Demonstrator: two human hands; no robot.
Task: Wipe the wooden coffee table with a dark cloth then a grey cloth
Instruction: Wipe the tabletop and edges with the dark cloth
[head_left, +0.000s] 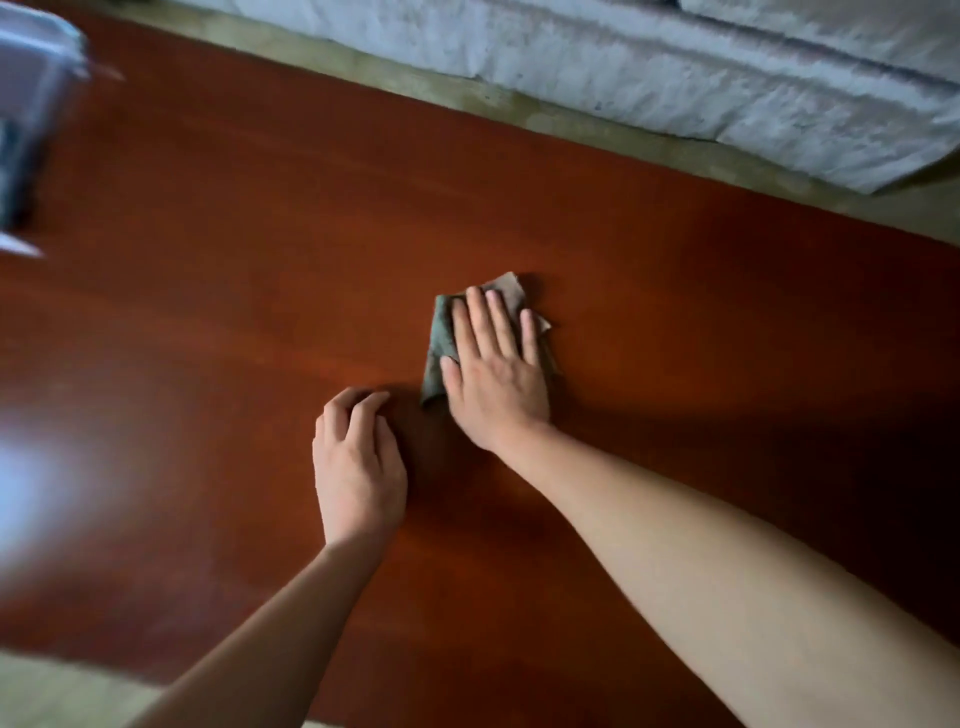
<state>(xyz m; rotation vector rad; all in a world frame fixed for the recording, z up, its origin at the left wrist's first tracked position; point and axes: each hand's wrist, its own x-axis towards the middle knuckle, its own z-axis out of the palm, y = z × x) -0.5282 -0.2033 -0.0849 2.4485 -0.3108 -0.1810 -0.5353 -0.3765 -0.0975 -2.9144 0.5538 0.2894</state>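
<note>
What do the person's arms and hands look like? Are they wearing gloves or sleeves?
No gloves and no sleeves. Both forearms are bare as far as the picture shows. The left hand and right hand are bare too, with short, plain nails. I can see no rings, watch or bracelet on either one.

reddish wooden table (234, 312) bears a folded grey-green cloth (440, 353).

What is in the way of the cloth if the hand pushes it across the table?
Nothing close by. The right hand presses the cloth flat on the table, with bare wood around it. Only the left hand rests nearby, and blurry things sit at the far left edge.
</note>
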